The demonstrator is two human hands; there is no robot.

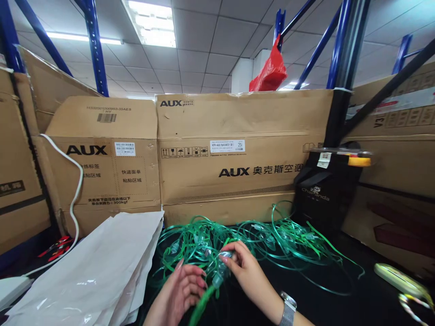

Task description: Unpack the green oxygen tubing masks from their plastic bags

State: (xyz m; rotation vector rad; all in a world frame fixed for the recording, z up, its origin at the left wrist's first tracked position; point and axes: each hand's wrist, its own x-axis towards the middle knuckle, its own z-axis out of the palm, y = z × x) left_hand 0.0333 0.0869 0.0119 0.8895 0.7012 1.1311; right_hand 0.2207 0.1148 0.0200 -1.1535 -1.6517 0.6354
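Pinching a clear connector point(222, 267) in our right hand point(245, 268), we cupped green tubing point(204, 302) with our left hand point(185, 290), clear of the worktop's point(340, 294) tangle point(258, 235).

The far left cardboard box point(102, 167) reads "AUX" in bold black, with "快递面单 粘贴区域" in a dotted frame and a line ending "300kgf" — barcode labels sit above. The long middle box point(238, 154) carries a small "AUX" at its top left, a large "AUX 奥克斯空调", and a white label showing "25". The black bag point(322, 194) at right bears faint lettering, not clearly readable.
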